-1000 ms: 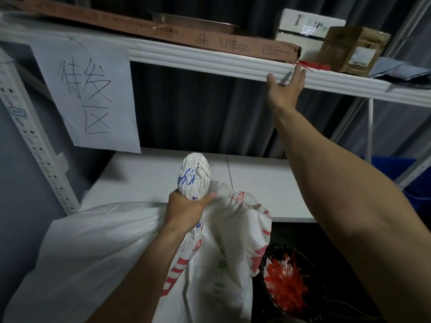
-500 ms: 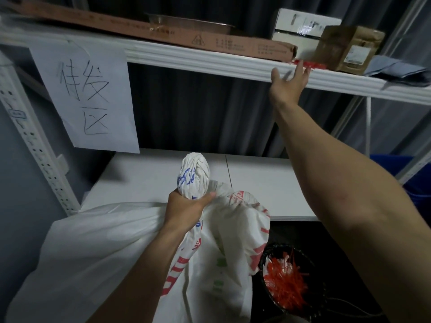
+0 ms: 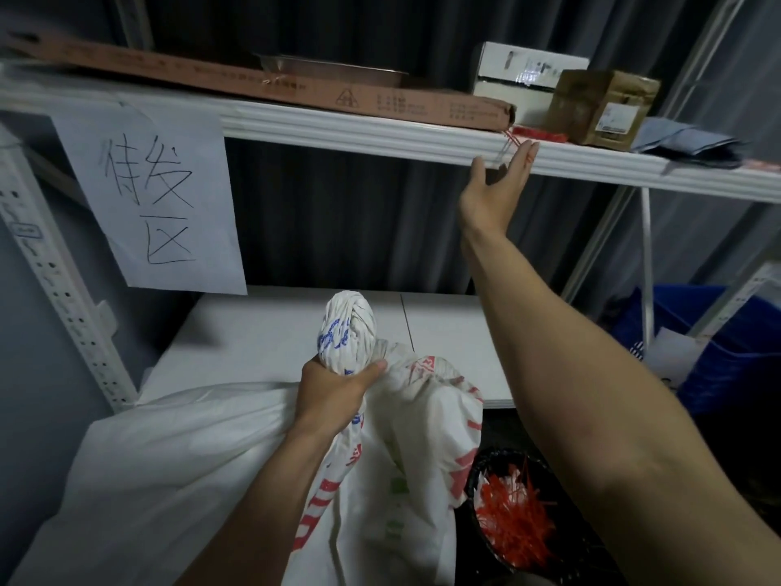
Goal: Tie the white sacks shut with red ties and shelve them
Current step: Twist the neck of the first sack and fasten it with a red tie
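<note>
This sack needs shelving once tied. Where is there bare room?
The lower shelf is bare behind the sack, from the perforated post past the panel seam. The upper shelf is crowded: flat carton, white box, brown box, grey cloth.

White metal rack (image 3: 63, 298) in front of me, cardboard boxes (image 3: 600, 105) up top, handwritten paper sign (image 3: 152, 196) hanging off the upper shelf (image 3: 359, 129), dark grey curtain (image 3: 338, 213) behind it, blue crate (image 3: 727, 344) off right. Pretty dim in here.
</note>
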